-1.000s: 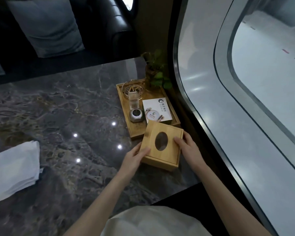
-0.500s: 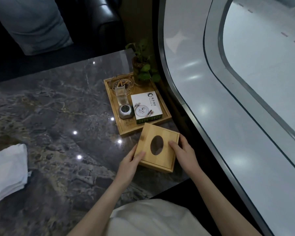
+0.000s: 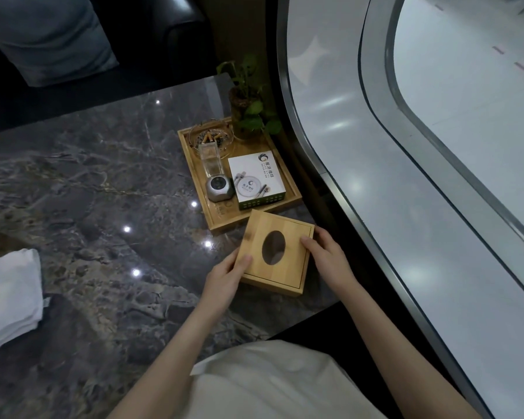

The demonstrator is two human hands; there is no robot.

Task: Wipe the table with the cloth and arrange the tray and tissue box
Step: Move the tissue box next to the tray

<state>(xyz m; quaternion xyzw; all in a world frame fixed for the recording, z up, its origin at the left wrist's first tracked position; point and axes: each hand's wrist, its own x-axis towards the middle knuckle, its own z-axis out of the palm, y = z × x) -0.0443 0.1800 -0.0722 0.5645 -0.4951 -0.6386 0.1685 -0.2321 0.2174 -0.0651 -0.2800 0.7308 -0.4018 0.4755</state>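
A square wooden tissue box (image 3: 288,234) with an oval hole in its lid sits on the dark marble table (image 3: 103,192), just in front of the wooden tray (image 3: 217,217). My left hand (image 3: 224,279) grips the box's left side and my right hand (image 3: 327,257) grips its right side. The tray holds a glass ashtray (image 3: 211,137) with cigarette butts, a clear holder, a small metal device (image 3: 220,189) and a white card box (image 3: 256,178). A folded white cloth (image 3: 8,297) lies at the table's left edge, apart from both hands.
A potted plant (image 3: 248,110) stands at the tray's far right corner. A curved glass and metal barrier (image 3: 330,176) runs along the table's right side. A dark sofa with a grey cushion (image 3: 49,37) is behind the table. My white garment (image 3: 270,382) is at the bottom.
The tissue box has settled flat on the table in front of the tray, slightly lower than before. Both hands stay on its sides. The view has shifted a little.
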